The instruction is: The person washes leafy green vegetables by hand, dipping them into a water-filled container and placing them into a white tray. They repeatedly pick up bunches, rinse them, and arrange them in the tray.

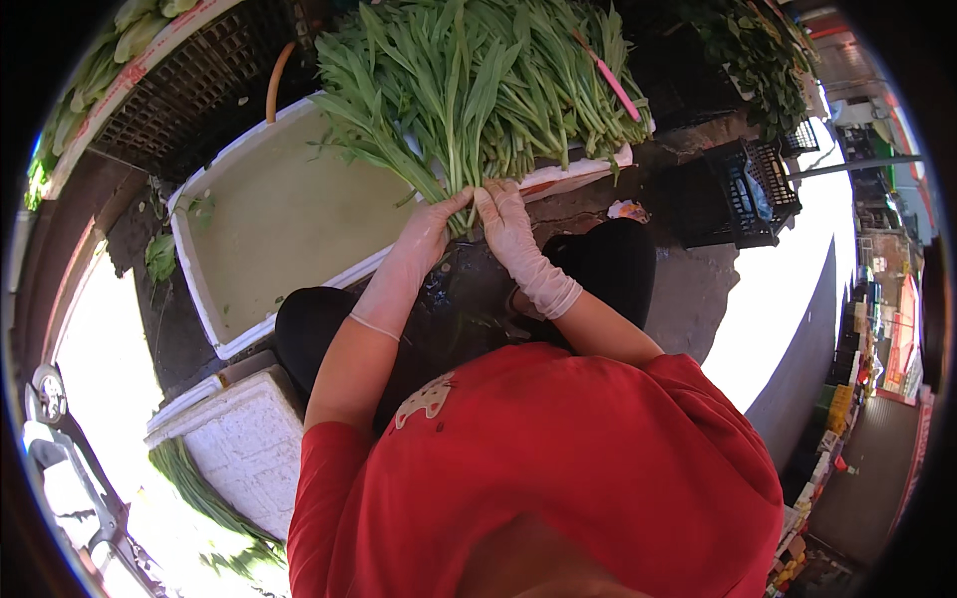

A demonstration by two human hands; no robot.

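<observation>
My left hand [434, 224] and my right hand [510, 217], both in thin whitish gloves, meet at the lower stems of a bunch of long-leaved greens [448, 112]. Fingers of both hands close around these stems, and the leaves fan upward, away from me. Behind and to the right of the bunch lies a big pile of the same greens [553, 82] on a white foam box [579, 178]. A pink-handled tool [617, 90] rests on the pile. Left of my hands is a white foam tub [196, 299] of cloudy water.
Black plastic crates [755, 194] stand on the right. A black crate [191, 90] is at the upper left, near an orange-brown hose [278, 82]. By my left knee sits a white foam box [239, 456], with long thin greens [202, 486] beside it. Dark leafy greens [762, 67] lie upper right.
</observation>
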